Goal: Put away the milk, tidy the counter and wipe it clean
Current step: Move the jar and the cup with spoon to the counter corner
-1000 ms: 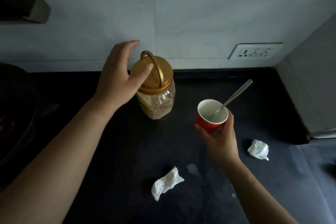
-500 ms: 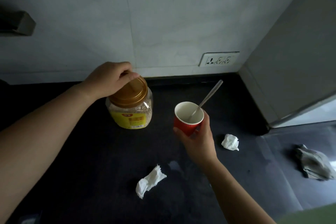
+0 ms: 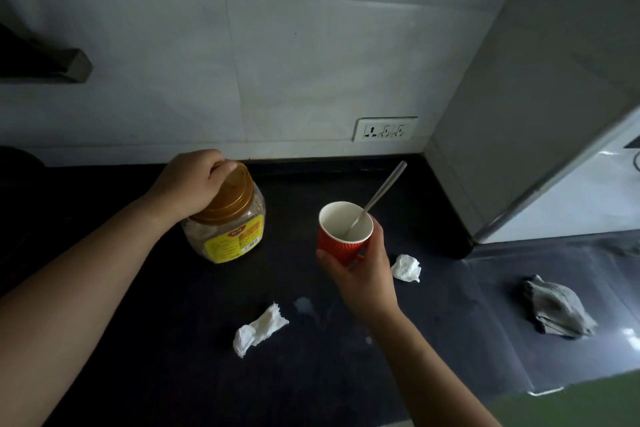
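A clear plastic jar (image 3: 228,236) with a gold lid and a yellow label stands tilted on the black counter (image 3: 145,340). My left hand (image 3: 190,180) grips its lid from above. My right hand (image 3: 360,270) holds a red paper cup (image 3: 341,236) just above the counter; a metal spoon (image 3: 379,196) leans in it. Two crumpled white tissues lie on the counter: one (image 3: 258,328) in front of the jar, one (image 3: 406,268) right of the cup. Small wet spots (image 3: 304,305) show between them. A grey cloth (image 3: 554,307) lies at the far right.
A grey fridge (image 3: 540,107) stands at the right, its side close to the cup. A wall socket (image 3: 385,130) sits low on the white tiled wall behind. A dark shelf end (image 3: 74,66) juts out at the upper left.
My left hand has closed down on the jar's lid, folding the handle flat, and the jar now leans. The view has swung right, bringing the fridge and the grey cloth in.
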The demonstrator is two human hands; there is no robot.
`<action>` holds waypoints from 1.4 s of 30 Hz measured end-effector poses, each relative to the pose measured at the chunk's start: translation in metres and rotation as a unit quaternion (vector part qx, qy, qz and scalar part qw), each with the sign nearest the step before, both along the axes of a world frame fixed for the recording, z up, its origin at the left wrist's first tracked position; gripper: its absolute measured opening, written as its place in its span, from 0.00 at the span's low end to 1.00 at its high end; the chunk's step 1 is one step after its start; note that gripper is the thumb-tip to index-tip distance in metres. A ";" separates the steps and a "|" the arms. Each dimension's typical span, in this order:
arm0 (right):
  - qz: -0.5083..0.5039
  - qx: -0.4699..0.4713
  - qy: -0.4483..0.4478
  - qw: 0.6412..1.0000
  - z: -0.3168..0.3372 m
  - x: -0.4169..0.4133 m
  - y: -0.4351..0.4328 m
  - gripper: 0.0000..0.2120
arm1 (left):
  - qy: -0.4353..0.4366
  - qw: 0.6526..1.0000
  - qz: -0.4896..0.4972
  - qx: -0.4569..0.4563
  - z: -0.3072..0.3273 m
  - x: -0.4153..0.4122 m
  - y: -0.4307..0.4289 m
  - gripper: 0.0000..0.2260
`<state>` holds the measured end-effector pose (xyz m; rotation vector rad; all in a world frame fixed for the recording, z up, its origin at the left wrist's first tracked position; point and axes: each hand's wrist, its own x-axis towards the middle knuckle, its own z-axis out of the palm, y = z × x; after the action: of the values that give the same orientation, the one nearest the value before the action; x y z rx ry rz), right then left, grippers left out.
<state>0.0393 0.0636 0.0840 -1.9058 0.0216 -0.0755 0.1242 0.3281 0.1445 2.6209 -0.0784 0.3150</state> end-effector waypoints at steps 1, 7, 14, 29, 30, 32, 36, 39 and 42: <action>0.004 0.001 -0.003 1.000 0.002 -0.006 -0.005 0.35 | -0.014 1.000 0.011 0.004 0.004 -0.011 -0.006 0.13; 0.036 -0.012 -0.022 0.999 0.013 -0.062 -0.045 0.35 | -0.076 0.994 0.077 -0.015 0.046 -0.095 -0.039 0.13; 0.102 -0.024 -0.038 0.994 0.014 -0.157 -0.097 0.33 | -0.078 0.987 0.133 -0.038 0.069 -0.234 -0.091 0.10; 0.347 -0.068 0.028 0.935 -0.017 -0.323 -0.074 0.33 | 0.056 0.942 0.294 -0.154 -0.006 -0.534 -0.130 0.13; 0.362 -0.078 0.032 0.928 -0.020 -0.330 -0.064 0.33 | 0.066 0.938 0.304 -0.155 -0.013 -0.548 -0.125 0.12; 0.387 -0.100 0.043 0.916 -0.025 -0.346 -0.041 0.35 | 0.090 0.927 0.325 -0.165 -0.028 -0.575 -0.113 0.07; 0.430 -0.132 0.056 0.891 -0.034 -0.383 0.026 0.36 | 0.121 0.895 0.374 -0.212 -0.047 -0.636 -0.071 0.07; 0.464 -0.150 0.065 0.871 -0.037 -0.415 0.092 0.37 | 0.113 0.871 0.425 -0.218 -0.051 -0.681 -0.031 0.09; 0.499 -0.156 0.052 0.851 -0.037 -0.449 0.162 0.39 | 0.110 0.856 0.458 -0.211 -0.053 -0.723 0.009 0.07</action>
<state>-0.4095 0.2255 0.0465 -2.0163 -0.9545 0.7704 -0.5990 0.3372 0.0912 2.0488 1.2025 0.2894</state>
